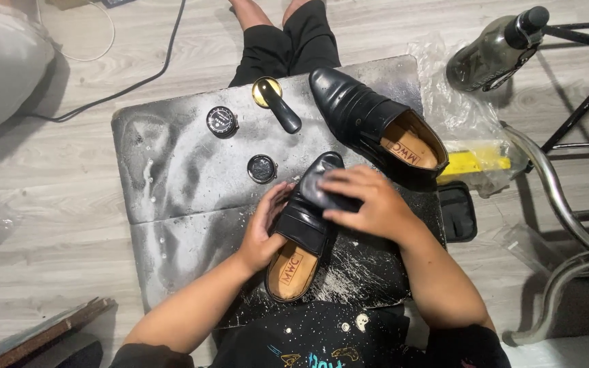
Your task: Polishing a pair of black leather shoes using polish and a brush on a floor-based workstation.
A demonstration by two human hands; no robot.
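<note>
On the stained, paint-flecked bench point(172, 177) a black leather loafer point(303, 228) lies with its toe pointing away from the person and its tan insole facing up. The left hand point(264, 228) cups the shoe's left side, its grip closed around the edge near the opening. The right hand point(363, 201) lies across the toe and vamp, fingers curled down and pressing a dark cloth point(318, 191) against the leather; that grip is closed on the cloth. The matching second loafer point(376, 126) sits just beyond, on the bench's far right corner, apart from the held shoe. Farther left stand an open round polish tin point(262, 168), its lid point(222, 122) and a black-handled brush with a brass-coloured cap point(277, 102). A dark bottle point(495, 48) lies on the floor to the right, beside crumpled clear plastic point(461, 116).
</note>
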